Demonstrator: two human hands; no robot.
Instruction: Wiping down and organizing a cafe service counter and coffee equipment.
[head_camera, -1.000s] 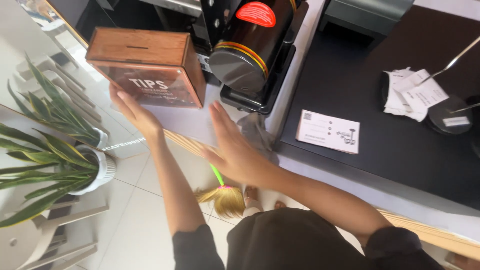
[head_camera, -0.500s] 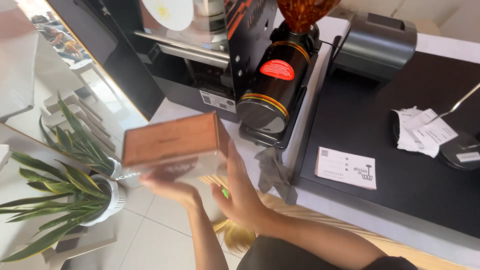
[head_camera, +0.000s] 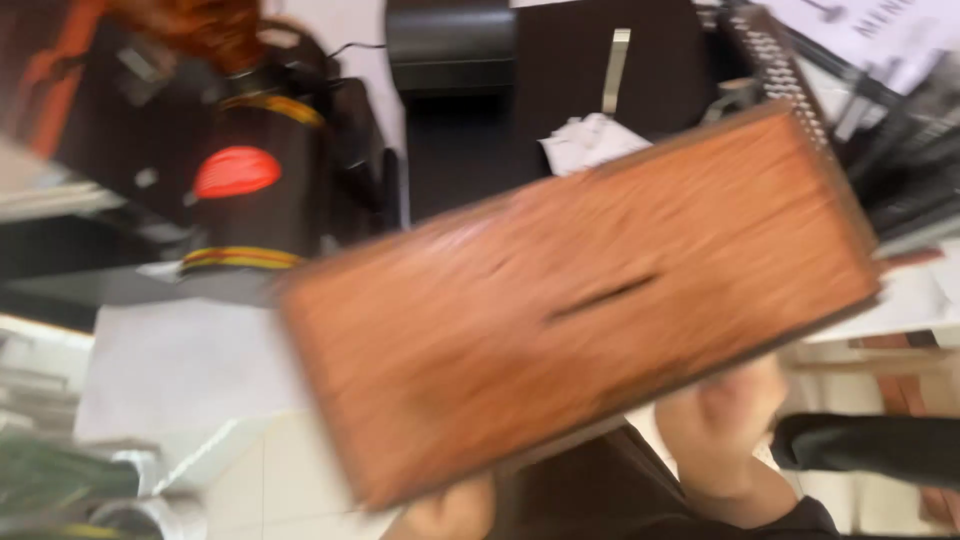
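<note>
Nearest, both hands grip the wooden slotted box (head_camera: 580, 310) from beneath: left hand (head_camera: 450, 515) under its near-left corner, right hand (head_camera: 725, 425) under the right end. Box is lifted, tilted, resting on nothing; setting down remains. Beyond stands the black grinder (head_camera: 245, 190).

A black tabletop (head_camera: 470, 150) lies before me, a dark grinder (head_camera: 250, 190) at left, pale tiled floor (head_camera: 260, 480) below.
</note>
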